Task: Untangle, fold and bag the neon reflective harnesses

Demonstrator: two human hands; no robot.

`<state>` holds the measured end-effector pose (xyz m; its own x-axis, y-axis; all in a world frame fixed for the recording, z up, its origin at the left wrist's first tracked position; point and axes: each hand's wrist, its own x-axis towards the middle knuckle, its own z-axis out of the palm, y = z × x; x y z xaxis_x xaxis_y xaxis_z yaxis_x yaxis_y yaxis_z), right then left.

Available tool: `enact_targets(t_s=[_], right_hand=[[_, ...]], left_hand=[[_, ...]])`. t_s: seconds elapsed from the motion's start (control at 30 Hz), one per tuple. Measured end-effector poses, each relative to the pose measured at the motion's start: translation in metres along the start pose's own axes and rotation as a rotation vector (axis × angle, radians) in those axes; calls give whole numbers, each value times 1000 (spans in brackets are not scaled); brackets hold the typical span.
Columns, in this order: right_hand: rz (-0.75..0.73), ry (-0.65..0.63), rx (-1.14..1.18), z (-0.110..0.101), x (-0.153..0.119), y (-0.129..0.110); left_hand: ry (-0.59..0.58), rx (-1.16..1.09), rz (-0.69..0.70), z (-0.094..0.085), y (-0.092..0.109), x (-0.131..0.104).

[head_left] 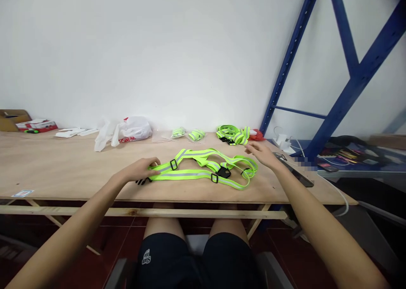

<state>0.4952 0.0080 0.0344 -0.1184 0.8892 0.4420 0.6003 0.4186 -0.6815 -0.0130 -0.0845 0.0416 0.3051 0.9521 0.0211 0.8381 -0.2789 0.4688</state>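
L hand [146, 168] is half-curled over the L end of the lime reflective strap harness [184, 174], touching it; can't tell if it's pinched. R hand [260, 152] is loosely open w/ nothing in it, near the looped R end. Harness lies mid-front on the wood tabletop [79, 164]. Prob. best: anchor the L end, ease the R loops apart (they bunch by the black buckle [223, 172]), stripe up, w/o twisting webbing at the slider [215, 178].
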Motion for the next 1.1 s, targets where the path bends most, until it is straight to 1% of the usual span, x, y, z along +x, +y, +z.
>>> enact_targets(t_s=[0.1,0.17,0.2,0.27,0.33,0.37,0.4,0.43,0.47,0.5,0.53,0.57,0.63,0.7,0.73,0.8,0.93,1.03,1.1], right_hand=[[71,-35,-8,-23,-22,22],[65,-52,-58,-30,-37,29],[42,-47,-94,-31,-43,30],[-11,-30,-156,-27,-55,25],[-52,-32,-189,-18,-65,16],[-68,-45,-198,-13,-69,10],[-81,-65,-206,-7,-72,4],[-91,-91,-214,-2,-75,-1],[-97,-125,-220,2,-77,-5],[-99,-163,-226,6,-78,-8],[-101,-198,-233,9,-79,-10],[-105,-226,-241,11,-79,-10],[-109,-256,-256,12,-77,-7],[-95,-265,-258,10,-75,-3],[-80,-265,-255,7,-74,0],[-49,-253,-247,0,-72,4],[19,-177,-253,-19,-67,7],[54,-168,-277,-30,-63,7],[55,-163,-301,-33,-61,7]], left_hand=[[88,-16,21,3,-23,-6],[141,-5,11,0,-40,-6],[162,24,-19,-3,-48,-6],[220,148,-138,-7,-59,-4],[329,334,-248,-8,-61,-3],[390,417,-263,-6,-58,-3],[438,473,-238,0,-51,-4],[462,499,-175,7,-42,-5],[455,495,-91,16,-32,-6],[417,472,0,27,-20,-8],[361,446,81,38,-10,-10],[297,421,132,48,0,-11],[155,361,153,63,11,-13],[34,307,92,69,13,-13],[-7,289,51,69,10,-14],[-42,282,-19,63,1,-15],[-43,324,-111,47,-18,-22],[-41,347,-198,38,-26,-29],[-46,352,-235,35,-30,-32]])
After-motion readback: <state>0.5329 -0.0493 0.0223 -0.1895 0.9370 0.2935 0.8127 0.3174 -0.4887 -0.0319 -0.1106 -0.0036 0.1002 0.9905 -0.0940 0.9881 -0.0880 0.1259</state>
